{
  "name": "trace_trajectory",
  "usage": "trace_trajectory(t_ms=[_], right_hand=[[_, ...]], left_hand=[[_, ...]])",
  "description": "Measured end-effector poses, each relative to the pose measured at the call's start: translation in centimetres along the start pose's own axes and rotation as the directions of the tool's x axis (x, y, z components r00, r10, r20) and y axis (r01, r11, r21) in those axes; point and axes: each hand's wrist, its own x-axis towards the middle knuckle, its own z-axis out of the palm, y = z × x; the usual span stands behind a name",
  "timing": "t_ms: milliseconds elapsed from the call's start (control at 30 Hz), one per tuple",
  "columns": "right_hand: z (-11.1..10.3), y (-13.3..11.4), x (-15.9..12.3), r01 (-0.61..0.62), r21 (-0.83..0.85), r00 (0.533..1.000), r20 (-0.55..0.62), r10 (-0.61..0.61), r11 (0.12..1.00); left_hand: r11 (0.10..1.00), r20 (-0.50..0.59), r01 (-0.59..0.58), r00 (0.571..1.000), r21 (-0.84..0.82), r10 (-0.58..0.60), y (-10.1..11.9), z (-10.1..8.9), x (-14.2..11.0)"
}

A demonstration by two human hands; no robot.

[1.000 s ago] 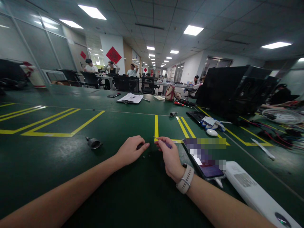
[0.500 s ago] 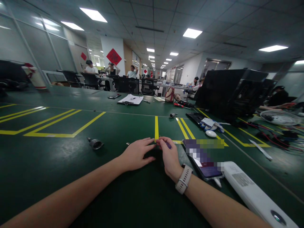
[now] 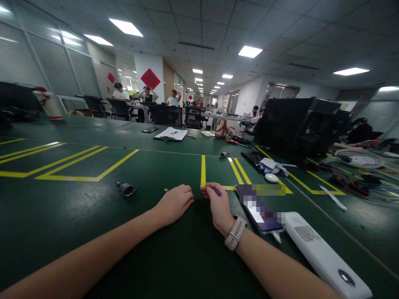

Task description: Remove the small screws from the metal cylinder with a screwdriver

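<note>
My left hand point(image 3: 176, 203) is low over the green table point(image 3: 162, 257), its fingers curled inward. Whatever they may hold is hidden. Just beyond its knuckles lies a small metallic piece point(image 3: 166, 189). My right hand point(image 3: 220, 205), with a light watch strap on the wrist, pinches a small purple object point(image 3: 217, 192) between thumb and fingers; its kind is too small to tell. A gap separates the two hands. To the left, a dark metal socket-like part point(image 3: 127, 189) lies on its side. A similar smaller part point(image 3: 225, 154) sits further back.
Right of my hand lie a phone point(image 3: 264, 220) with a cable and a long white device point(image 3: 327, 253). Behind them are a white oval object point(image 3: 271, 177), gloves point(image 3: 272, 166) and black cases point(image 3: 289, 126). A clipboard point(image 3: 171, 133) and red-handled screwdriver point(image 3: 232, 141) lie farther back.
My left hand has drawn back to the left, away from the right hand, and its spread fingers have curled in. The right hand keeps its pinch. The view has shifted slightly.
</note>
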Motion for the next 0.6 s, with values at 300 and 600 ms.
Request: trace_trajectory(t_ms=[300, 600], right_hand=[[-0.2, -0.3, -0.2, -0.035, -0.037, 0.998, 0.041, 0.037, 0.999], [-0.2, -0.4, -0.3, -0.048, -0.068, 0.995, 0.082, 0.054, 0.997]], left_hand=[[0.997, 0.089, 0.074, 0.993, -0.012, -0.072, -0.9, -2.4, -6.6], [0.969, -0.033, 0.246, 0.969, 0.003, -0.245, -5.9, -3.8, -13.0]])
